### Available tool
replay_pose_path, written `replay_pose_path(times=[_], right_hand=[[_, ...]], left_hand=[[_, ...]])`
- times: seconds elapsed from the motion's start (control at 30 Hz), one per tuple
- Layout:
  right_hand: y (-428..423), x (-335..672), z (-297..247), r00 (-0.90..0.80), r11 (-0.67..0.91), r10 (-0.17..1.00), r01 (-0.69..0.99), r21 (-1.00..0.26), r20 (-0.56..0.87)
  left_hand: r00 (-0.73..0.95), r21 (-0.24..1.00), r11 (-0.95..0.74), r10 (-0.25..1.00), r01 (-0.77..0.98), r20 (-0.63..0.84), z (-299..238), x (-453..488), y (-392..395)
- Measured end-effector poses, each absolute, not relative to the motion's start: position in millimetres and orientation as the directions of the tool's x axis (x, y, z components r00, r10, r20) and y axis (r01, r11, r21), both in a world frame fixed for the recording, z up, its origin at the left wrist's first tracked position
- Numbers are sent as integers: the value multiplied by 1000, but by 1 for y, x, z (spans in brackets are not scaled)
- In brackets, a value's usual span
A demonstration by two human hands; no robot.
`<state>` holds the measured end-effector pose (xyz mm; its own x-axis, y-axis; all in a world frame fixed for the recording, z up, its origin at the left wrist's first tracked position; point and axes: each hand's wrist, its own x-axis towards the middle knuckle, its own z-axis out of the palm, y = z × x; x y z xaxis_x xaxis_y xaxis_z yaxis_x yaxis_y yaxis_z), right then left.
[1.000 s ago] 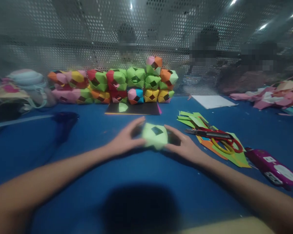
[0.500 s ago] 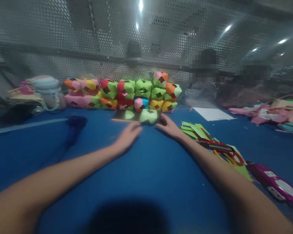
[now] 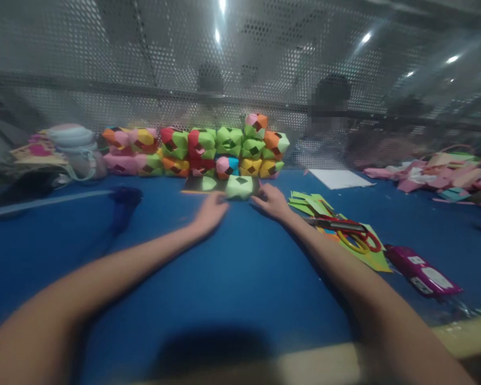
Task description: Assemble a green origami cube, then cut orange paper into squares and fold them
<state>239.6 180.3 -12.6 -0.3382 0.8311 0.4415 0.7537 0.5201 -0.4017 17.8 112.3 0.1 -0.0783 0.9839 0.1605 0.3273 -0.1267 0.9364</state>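
Observation:
A pale green folded-paper ball [image 3: 239, 188] rests at the front of a stack of paper balls, between my two hands. My right hand [image 3: 273, 202] is at its right side, thumb and fingers apart, close to the paper; whether it touches is unclear. To the left, my left hand [image 3: 211, 211] reaches forward with outstretched, slightly curved fingers, apart from the ball. A dark flat sheet [image 3: 188, 185] with an orange edge lies just beyond its fingertips, bearing another pale green shape [image 3: 209, 184]. Both hands are somewhat blurred.
Behind stand rows of coloured paper balls [image 3: 229, 141]. At right lie scissors [image 3: 344, 225] on green paper strips [image 3: 310, 202], a purple packet [image 3: 423, 272], white paper [image 3: 339, 178] and a pink paper heap [image 3: 433, 171]. A glue gun [image 3: 125, 206] lies left; people are beyond the perforated screen.
The view has shifted, so the table's front edge now shows at the bottom. My hands stay on either side of the pale green ball, which has hardly moved against the stack.

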Motion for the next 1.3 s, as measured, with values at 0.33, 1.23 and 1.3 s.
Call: replay_pose_path(times=[0.33,1.23,1.3], right_hand=[[176,217,-5,-282,418,878,845,-334,386],[183,220,-9,-76,222,932,893,-391,355],[183,221,-9,-72,215,931,902,-375,359]], left_hand=[[-191,937,-100,966,334,171,1,53,154],[129,389,-318,889,865,440,1,36,165],[135,374,-342,866,862,482,2,42,167]])
